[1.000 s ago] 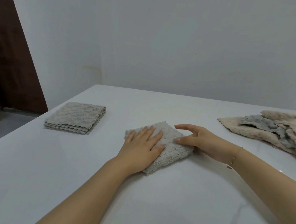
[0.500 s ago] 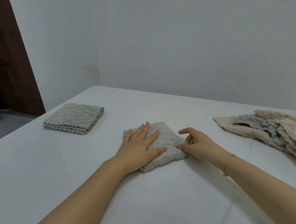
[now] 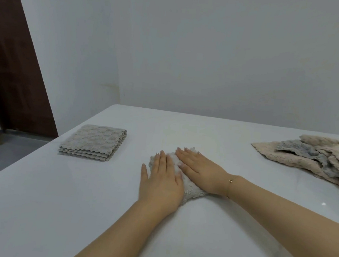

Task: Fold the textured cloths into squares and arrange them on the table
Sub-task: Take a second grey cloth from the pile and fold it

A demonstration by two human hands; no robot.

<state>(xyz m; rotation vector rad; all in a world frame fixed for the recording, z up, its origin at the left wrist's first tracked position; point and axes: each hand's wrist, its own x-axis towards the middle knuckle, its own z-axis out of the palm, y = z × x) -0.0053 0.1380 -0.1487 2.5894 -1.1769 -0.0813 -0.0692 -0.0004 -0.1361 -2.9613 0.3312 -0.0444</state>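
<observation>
both of my hands are lying flat and open on the folded cloth (image 3: 189, 189) in the middle of the worktop (image 3: 73, 212), pressing it rather than gripping it: my left hand (image 3: 162, 182) is covering its near-left part, with the thumb resting off the cloth on the worktop, and my right hand (image 3: 198, 170) is covering its far-right part, fingers pointing left. the finished stack of folded cloths (image 3: 95, 142) is sitting well apart to my left and a little farther back, so my left hand is the nearer one for carrying this square there. the unfolded pile (image 3: 316, 159) is waiting on the opposite side, off to my right, nearer my right hand. i am judging that the coming move is going leftward.
</observation>
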